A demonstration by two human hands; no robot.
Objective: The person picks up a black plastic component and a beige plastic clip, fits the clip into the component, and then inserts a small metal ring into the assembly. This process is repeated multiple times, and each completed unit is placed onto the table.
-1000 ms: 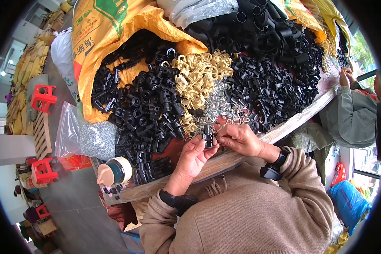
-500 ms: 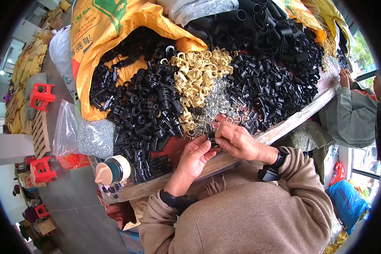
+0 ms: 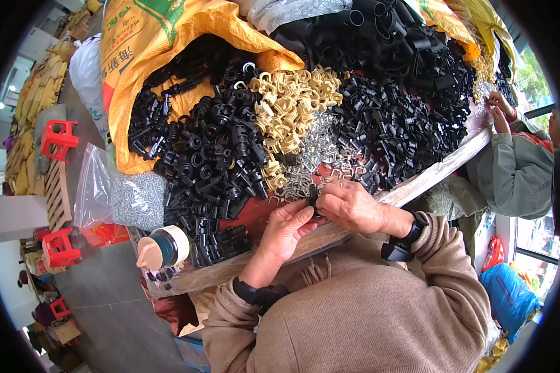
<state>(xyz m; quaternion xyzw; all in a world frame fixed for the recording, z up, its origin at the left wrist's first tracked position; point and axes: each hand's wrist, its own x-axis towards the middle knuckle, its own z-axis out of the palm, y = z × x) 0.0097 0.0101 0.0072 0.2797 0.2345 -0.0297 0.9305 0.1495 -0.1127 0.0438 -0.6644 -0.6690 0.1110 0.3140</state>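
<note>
Two hands meet at the table's near edge, both pinching one small black plastic fitting. Left hand comes up from 7 o'clock, fingers curled with thumb and fingertips on the fitting's lower side. Right hand closes over it from 3 o'clock, fingers clenched round it, so most of the fitting is hidden; only a dark, blocky end shows. At 12 o'clock of the hands lies a scatter of silver wire clips, beige plastic clips beyond, heaped black fittings at 10 o'clock. Wooden table edge runs from 8 to 2 o'clock just under the hands; little bare room, only a red patch beside the left hand. Tape roll sits at 9 o'clock.
</note>
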